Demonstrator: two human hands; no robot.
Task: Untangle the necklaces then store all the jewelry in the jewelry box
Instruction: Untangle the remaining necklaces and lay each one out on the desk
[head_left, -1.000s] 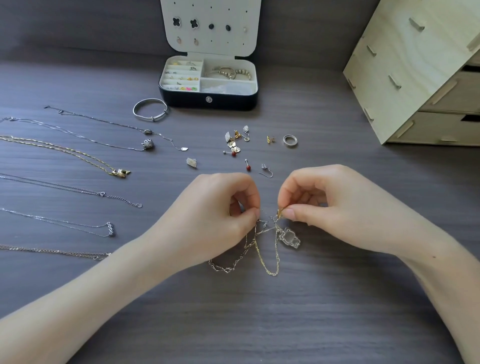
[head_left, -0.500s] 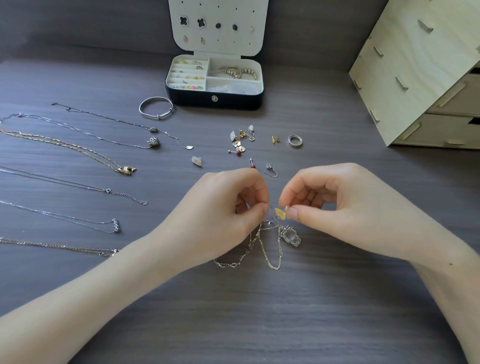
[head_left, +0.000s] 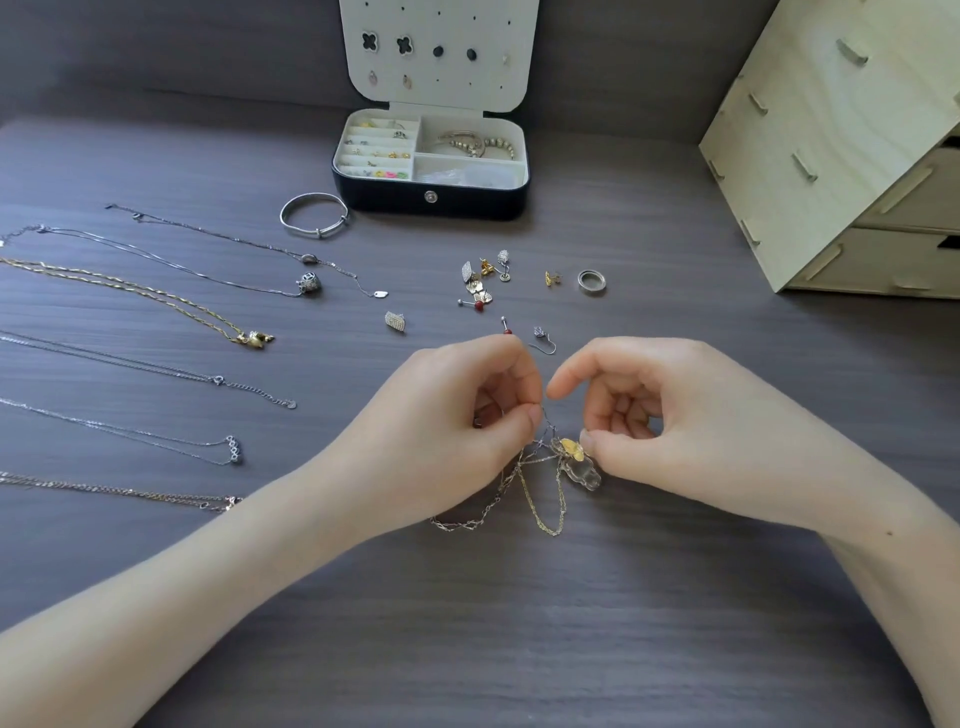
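Gold and silver tangled necklace chains (head_left: 524, 493) at frame centre, on grey wood-grain table (head_left: 571, 623). Left hand (head_left: 457, 431) pinches chain strand, thumb against forefinger. Right hand (head_left: 670, 415) pinches gold leaf-shaped pendant (head_left: 570, 448), forefinger lifted. Open black jewelry box (head_left: 431, 200) top centre, well apart. Laid-out necklaces (head_left: 254, 339) at left edge.

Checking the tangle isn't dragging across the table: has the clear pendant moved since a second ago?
No. The clear pendant sits at the same offset from the hook earring as before.

Tangled gold and silver necklaces (head_left: 569, 450) droop in loops; black jewelry box (head_left: 467, 200) stands open behind.
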